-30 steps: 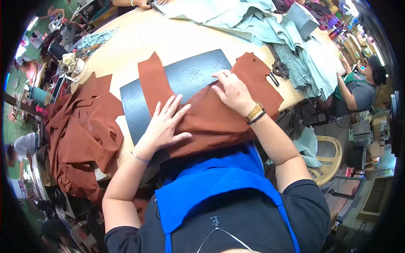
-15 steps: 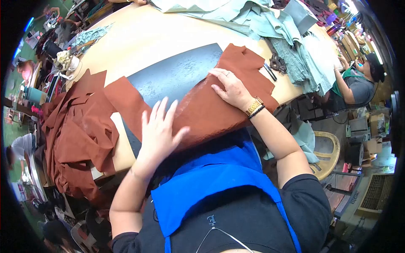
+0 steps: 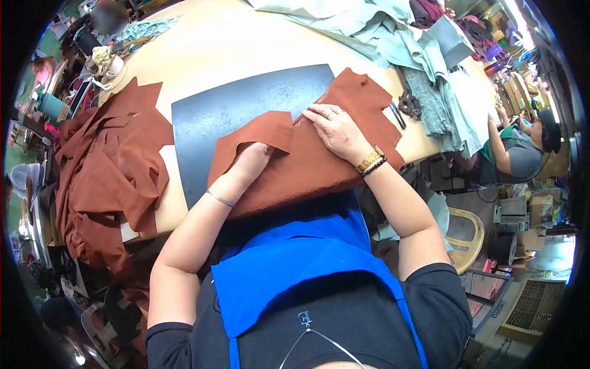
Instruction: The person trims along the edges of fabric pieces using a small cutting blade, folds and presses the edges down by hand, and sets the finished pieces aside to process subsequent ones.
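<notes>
A piece of reddish-brown fabric point(image 3: 295, 178) lies across the near part of a dark flat sheet point(image 3: 200, 132) on the table. Its left part is turned up and over as a flap point(image 3: 258, 129). My left hand point(image 3: 251, 165) reaches under this flap, which hides the fingers, so its grip cannot be made out. Farther right, my right hand point(image 3: 339, 132) rests on the fabric, fingers stretched out side by side, fingertips at the edge of the cloth. On that wrist are a gold watch point(image 3: 370, 160) and a dark bead bracelet.
A heap of the same brown fabric point(image 3: 114, 172) hangs over the table's left edge. Pale green cloth point(image 3: 393, 37) spreads along the far right, with pens point(image 3: 398, 115) close by. A co-worker point(image 3: 522, 147) sits at the right, near a yellowish chair point(image 3: 465, 240).
The left part of the brown fabric has been lifted and folded to the right, with my left hand now beneath it. My right hand's fingers have drawn together near the same spot.
</notes>
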The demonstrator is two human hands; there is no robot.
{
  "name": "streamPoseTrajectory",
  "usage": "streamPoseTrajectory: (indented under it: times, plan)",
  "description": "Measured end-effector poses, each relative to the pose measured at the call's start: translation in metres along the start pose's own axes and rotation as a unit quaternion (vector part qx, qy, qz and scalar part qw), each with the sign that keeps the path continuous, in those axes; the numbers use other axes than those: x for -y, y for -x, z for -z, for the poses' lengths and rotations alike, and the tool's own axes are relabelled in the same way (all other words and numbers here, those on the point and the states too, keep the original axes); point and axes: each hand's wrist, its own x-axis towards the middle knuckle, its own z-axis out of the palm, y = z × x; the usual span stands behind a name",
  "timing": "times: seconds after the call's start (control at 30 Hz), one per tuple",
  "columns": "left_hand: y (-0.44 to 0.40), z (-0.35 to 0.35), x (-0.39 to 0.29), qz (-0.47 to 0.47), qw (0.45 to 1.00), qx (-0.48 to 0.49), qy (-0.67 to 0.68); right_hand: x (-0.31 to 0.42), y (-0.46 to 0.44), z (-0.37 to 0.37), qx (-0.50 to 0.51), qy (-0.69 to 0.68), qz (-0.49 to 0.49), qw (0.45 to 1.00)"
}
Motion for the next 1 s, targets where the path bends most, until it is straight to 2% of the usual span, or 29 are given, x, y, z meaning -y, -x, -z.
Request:
streamPoseTrajectory:
  times: [0.1, 0.2, 0.3, 0.33, 0.43, 0.5, 0.53, 0.57, 0.63, 0.67, 0.7, 0.73, 0.77, 0.83, 0.87, 0.9, 0.93, 0.97, 1.0]
  plan:
    - [0.001, -0.001, 0.002, -0.012, 1.0, -0.001, -0.023, -0.001, 0.0, -0.001, 0.009, 0.007, 0.01, 1.0]
    - [0.002, 0.003, -0.006, -0.025, 0.998, 0.004, -0.053, 0.007, -0.001, 0.005, 0.095, 0.021, -0.031, 0.995]
    - [0.002, 0.002, -0.003, -0.012, 0.998, 0.031, -0.045, 0.055, -0.011, 0.033, 0.223, 0.1, -0.089, 0.966]
    - [0.002, -0.001, 0.0, -0.022, 0.998, 0.021, -0.048, 0.052, -0.011, 0.029, 0.245, 0.076, -0.108, 0.96]
    - [0.001, -0.008, 0.008, -0.09, 0.991, -0.054, -0.08, 0.046, -0.014, 0.033, 0.244, 0.078, -0.16, 0.953]
    - [0.003, -0.005, 0.001, -0.044, 0.998, -0.047, 0.027, 0.028, -0.011, 0.026, 0.187, 0.147, -0.183, 0.954]
    - [0.003, 0.0, -0.006, -0.022, 0.996, -0.043, 0.082, 0.025, -0.011, 0.024, 0.145, 0.179, -0.157, 0.96]
    - [0.003, 0.005, -0.01, -0.031, 0.997, -0.046, 0.057, 0.022, -0.011, 0.022, 0.101, 0.209, -0.131, 0.964]
    - [0.002, 0.015, -0.012, -0.045, 0.998, -0.05, 0.006, 0.029, -0.018, 0.013, 0.058, 0.005, -0.063, 0.996]
    - [-0.005, 0.023, -0.008, 0.037, 0.992, -0.01, 0.116, 0.039, -0.015, 0.009, 0.045, -0.015, -0.028, 0.998]
    - [-0.011, 0.017, 0.02, 0.084, 0.962, -0.046, 0.255, 0.044, -0.01, 0.0, 0.059, -0.037, -0.041, 0.997]
    - [-0.015, 0.029, 0.02, 0.116, 0.885, -0.106, 0.437, 0.047, -0.007, -0.004, 0.048, -0.024, -0.04, 0.998]
    - [-0.016, 0.04, 0.018, 0.143, 0.77, -0.163, 0.6, 0.049, -0.005, -0.006, 0.036, -0.011, -0.038, 0.999]
    - [-0.014, 0.049, 0.015, 0.142, 0.814, -0.23, 0.514, 0.048, -0.002, -0.007, 0.04, 0.0, -0.031, 0.999]
    - [-0.011, 0.049, 0.02, 0.108, 0.861, -0.17, 0.467, 0.048, -0.003, -0.007, 0.042, 0.006, -0.026, 0.999]
    - [-0.011, 0.037, 0.032, 0.027, 0.94, -0.128, 0.316, 0.048, -0.003, -0.006, 0.047, 0.004, -0.028, 0.998]
    - [-0.004, 0.036, 0.018, -0.037, 0.981, -0.096, 0.167, 0.05, -0.003, -0.004, 0.053, 0.001, -0.03, 0.998]
    - [0.003, 0.033, 0.002, -0.101, 0.993, -0.062, 0.014, 0.052, -0.003, -0.002, 0.059, 0.0, -0.031, 0.998]
    - [0.006, 0.031, -0.01, -0.137, 0.988, -0.06, -0.034, 0.053, -0.003, 0.001, 0.067, 0.008, -0.025, 0.997]
